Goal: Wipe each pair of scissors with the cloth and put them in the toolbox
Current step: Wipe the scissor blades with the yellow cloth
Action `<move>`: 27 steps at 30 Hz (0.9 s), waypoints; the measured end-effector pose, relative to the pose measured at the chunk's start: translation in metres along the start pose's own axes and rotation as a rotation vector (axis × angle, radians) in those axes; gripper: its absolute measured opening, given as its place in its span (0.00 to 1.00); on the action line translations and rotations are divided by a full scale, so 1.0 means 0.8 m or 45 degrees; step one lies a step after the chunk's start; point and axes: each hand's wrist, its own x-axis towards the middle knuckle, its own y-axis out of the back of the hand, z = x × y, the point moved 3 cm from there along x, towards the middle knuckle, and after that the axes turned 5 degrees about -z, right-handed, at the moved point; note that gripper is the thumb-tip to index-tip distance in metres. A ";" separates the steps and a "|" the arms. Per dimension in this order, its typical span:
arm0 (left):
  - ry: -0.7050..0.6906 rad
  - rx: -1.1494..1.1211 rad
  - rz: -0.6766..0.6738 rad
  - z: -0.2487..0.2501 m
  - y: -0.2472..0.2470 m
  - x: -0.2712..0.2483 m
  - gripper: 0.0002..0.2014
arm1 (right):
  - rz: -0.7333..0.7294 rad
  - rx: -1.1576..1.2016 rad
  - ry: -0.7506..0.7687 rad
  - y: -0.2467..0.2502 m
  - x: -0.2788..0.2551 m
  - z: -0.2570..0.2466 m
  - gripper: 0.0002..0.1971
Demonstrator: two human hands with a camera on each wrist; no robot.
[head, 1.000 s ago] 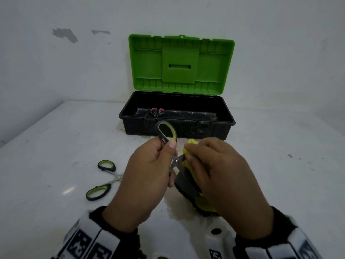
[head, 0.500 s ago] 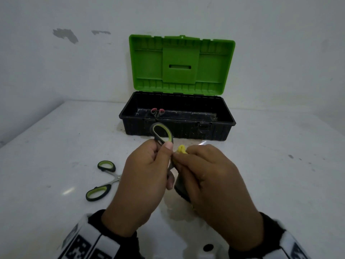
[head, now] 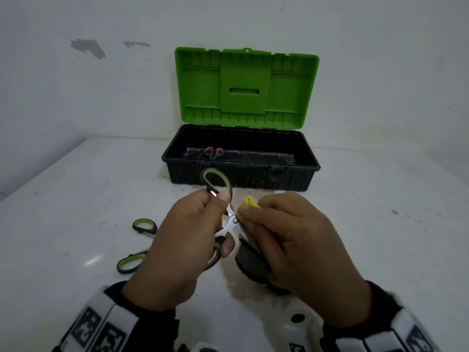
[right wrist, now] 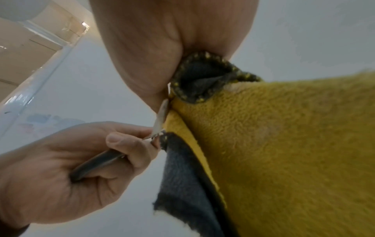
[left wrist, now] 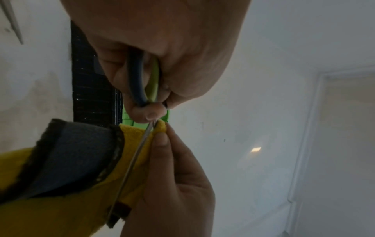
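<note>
My left hand [head: 193,237] grips green-and-grey scissors [head: 217,182] by the handles, one loop sticking up above the thumb. My right hand [head: 286,240] pinches a yellow-and-grey cloth [head: 250,262] around the blades near the pivot. In the left wrist view the thin blade [left wrist: 134,160] runs down into the cloth [left wrist: 61,200]. In the right wrist view the cloth [right wrist: 284,144] fills the right side and the left hand [right wrist: 61,168] holds the dark handle. A second pair of green scissors [head: 137,246] lies on the table to the left. The black toolbox [head: 177,158] stands open behind, with a small red-handled pair [head: 214,151] inside.
The toolbox's green lid [head: 246,87] stands upright against the white wall. The white table [head: 380,224] stretches to both sides of my hands, with a few dark specks at the right.
My right hand with the cloth has slid back toward me along the blades, uncovering the pivot. The left hand has turned the scissors slightly.
</note>
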 end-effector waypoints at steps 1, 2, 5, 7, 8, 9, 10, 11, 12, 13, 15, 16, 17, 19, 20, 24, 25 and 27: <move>0.009 -0.024 -0.015 0.000 0.000 0.000 0.19 | 0.007 -0.002 -0.006 0.003 -0.001 0.002 0.12; 0.011 -0.043 -0.030 0.001 0.000 -0.001 0.19 | 0.016 -0.011 -0.012 0.006 -0.001 0.004 0.11; 0.012 -0.057 -0.039 0.002 -0.002 -0.002 0.19 | 0.060 -0.045 -0.064 0.016 -0.003 0.016 0.10; 0.005 -0.048 -0.043 0.003 -0.001 -0.004 0.20 | 0.087 -0.063 -0.112 0.023 -0.004 0.029 0.10; -0.002 -0.038 -0.046 0.003 -0.002 -0.005 0.20 | 0.091 -0.070 -0.132 0.027 -0.004 0.035 0.10; -0.006 -0.033 -0.049 0.003 -0.002 -0.005 0.20 | 0.090 -0.073 -0.145 0.029 -0.005 0.040 0.10; -0.007 -0.038 -0.049 0.003 -0.003 -0.006 0.20 | 0.085 -0.074 -0.150 0.030 -0.005 0.044 0.11; -0.007 -0.049 -0.049 0.004 -0.004 -0.006 0.19 | 0.077 -0.072 -0.152 0.031 -0.005 0.048 0.11; -0.009 -0.063 -0.050 0.003 -0.005 -0.006 0.18 | 0.067 -0.074 -0.155 0.031 -0.005 0.050 0.11; -0.011 -0.073 -0.053 0.003 -0.006 -0.005 0.18 | 0.058 -0.076 -0.164 0.031 -0.005 0.054 0.11; -0.021 -0.070 -0.055 0.000 -0.008 -0.004 0.19 | 0.041 -0.076 -0.207 0.032 -0.007 0.063 0.09; -0.028 -0.061 -0.053 -0.001 -0.007 -0.003 0.19 | 0.029 -0.075 -0.237 0.032 -0.008 0.069 0.09; -0.037 -0.048 -0.052 -0.001 -0.006 -0.003 0.18 | 0.016 -0.082 -0.265 0.034 -0.009 0.074 0.09; -0.076 0.004 -0.040 -0.001 -0.002 -0.001 0.17 | 0.009 -0.064 -0.320 0.041 -0.009 0.081 0.09; -0.111 0.040 -0.021 -0.001 0.001 0.000 0.16 | 0.021 -0.012 -0.374 0.047 -0.010 0.084 0.09; -0.332 0.345 0.071 0.005 0.009 0.005 0.10 | -0.068 0.319 -0.648 0.065 -0.007 0.081 0.07; -0.397 0.435 0.076 0.008 0.008 0.005 0.09 | -0.126 0.392 -0.671 0.065 -0.004 0.078 0.07; -0.529 0.628 0.064 0.014 0.004 0.005 0.07 | -0.254 0.486 -0.695 0.060 0.002 0.071 0.09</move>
